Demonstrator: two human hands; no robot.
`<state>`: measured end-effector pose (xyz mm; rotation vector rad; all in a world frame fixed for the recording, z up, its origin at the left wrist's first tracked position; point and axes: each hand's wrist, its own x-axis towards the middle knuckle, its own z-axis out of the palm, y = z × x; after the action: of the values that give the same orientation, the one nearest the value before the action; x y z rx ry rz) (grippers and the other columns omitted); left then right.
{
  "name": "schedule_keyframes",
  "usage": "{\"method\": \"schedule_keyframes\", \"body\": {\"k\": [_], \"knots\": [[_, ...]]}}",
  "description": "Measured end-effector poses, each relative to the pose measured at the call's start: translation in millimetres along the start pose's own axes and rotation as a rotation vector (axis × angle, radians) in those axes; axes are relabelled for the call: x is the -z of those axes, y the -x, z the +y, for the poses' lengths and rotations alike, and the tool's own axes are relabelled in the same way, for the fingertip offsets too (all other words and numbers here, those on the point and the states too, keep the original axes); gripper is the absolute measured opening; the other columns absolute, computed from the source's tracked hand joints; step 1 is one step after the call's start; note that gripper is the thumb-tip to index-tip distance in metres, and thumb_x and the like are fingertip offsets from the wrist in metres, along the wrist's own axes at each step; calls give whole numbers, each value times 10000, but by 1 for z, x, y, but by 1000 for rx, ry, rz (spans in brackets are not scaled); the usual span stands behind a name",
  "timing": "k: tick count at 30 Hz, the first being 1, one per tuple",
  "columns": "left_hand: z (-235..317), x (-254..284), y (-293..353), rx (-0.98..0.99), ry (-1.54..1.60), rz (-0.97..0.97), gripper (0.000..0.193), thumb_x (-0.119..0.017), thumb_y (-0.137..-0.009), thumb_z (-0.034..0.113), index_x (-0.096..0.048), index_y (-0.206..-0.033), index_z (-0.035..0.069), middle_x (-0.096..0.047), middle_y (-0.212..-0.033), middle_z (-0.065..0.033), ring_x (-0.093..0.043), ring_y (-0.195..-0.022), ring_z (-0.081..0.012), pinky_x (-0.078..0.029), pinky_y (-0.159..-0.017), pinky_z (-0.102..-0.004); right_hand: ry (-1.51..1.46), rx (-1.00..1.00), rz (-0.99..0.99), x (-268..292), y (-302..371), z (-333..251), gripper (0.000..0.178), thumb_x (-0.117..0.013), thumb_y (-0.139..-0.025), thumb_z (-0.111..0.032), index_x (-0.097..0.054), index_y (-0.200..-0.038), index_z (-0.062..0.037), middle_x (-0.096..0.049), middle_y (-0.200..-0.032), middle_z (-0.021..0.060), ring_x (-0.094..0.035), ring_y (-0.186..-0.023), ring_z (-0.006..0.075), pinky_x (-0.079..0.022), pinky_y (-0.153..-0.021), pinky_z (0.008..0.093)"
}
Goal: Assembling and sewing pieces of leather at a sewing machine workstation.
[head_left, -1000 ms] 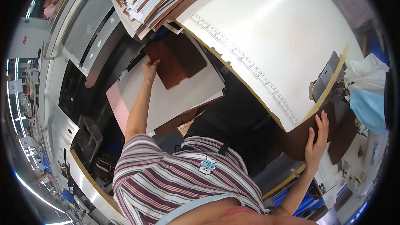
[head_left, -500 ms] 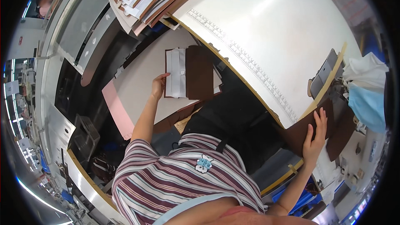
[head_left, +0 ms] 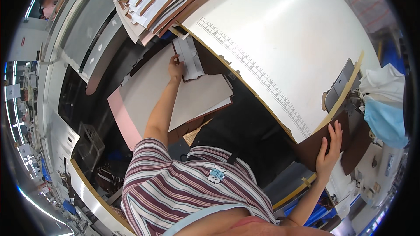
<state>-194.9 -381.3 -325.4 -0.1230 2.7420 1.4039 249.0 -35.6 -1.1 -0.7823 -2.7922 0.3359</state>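
Observation:
My left hand (head_left: 176, 67) is closed on the left edge of a brown panel with a pale grey-white strip (head_left: 189, 59) along it. The panel's brown part reaches toward the white table's edge, partly in shadow. Below it lies a stack of large pale sheets (head_left: 159, 89) with a pink edge, low beside my lap. My right hand (head_left: 329, 152) lies with fingers stretched out on a brown piece (head_left: 308, 147) at the near right corner of the white table. Nothing shows gripped in that hand.
The white table (head_left: 280, 30) carries printed ruler scales. At its far left is a pile of brown-and-white panels (head_left: 153, 0). A phone (head_left: 340, 83) and a yellow strip (head_left: 348, 94) lie at right, near a blue face mask (head_left: 385, 120). Another person's sleeve (head_left: 367, 0) shows far right.
My left hand has moved away from me with the panel, up toward the table's edge and the pile, uncovering more of the pale sheets. My right hand has hardly moved.

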Motion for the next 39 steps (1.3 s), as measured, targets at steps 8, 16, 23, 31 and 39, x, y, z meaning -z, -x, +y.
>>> {"method": "schedule_keyframes", "body": {"k": [8,16,23,31,39], "knots": [[6,-16,10,2,-53,124,465,-640,-744,19,-537,-1196,51,-681,-924,-192,-666,-865,-326,-512,-769,-395,-19,-7,9,2,-2,-2,347,-462,-949,-88,-529,-1286,-42,-437,-1430,126,-357,-1358,312,-253,-1126,420],[-18,-15,9,42,-111,168,425,-649,-738,22,-562,-1152,52,-672,-965,-207,-654,-909,-363,-504,-799,-408,-47,5,25,2,0,-3,336,-488,-928,-56,-546,-1259,-42,-457,-1406,131,-374,-1342,312,-251,-1131,446],[-32,-12,-2,121,35,209,464,-663,-732,39,-545,-1179,68,-667,-851,-151,-656,-795,-309,-507,-746,-401,-50,-4,26,1,-1,-4,336,-490,-925,-57,-549,-1254,-42,-459,-1406,122,-374,-1342,312,-248,-1131,449],[-2,28,-3,1,-126,629,486,-629,-744,41,-522,-1218,58,-507,-1082,-151,-481,-990,-289,-398,-880,-387,-70,-2,38,3,-6,-4,345,-490,-921,-58,-541,-1261,-44,-448,-1415,120,-362,-1349,314,-244,-1133,453],[375,173,-17,-1024,228,439,185,-521,-910,1,-642,-1049,16,-659,-1028,-98,-616,-935,-189,-465,-841,-303,-88,-22,-38,11,-3,-6,367,-501,-906,-61,-524,-1272,-48,-410,-1438,126,-346,-1350,331,-244,-1134,469]]}}
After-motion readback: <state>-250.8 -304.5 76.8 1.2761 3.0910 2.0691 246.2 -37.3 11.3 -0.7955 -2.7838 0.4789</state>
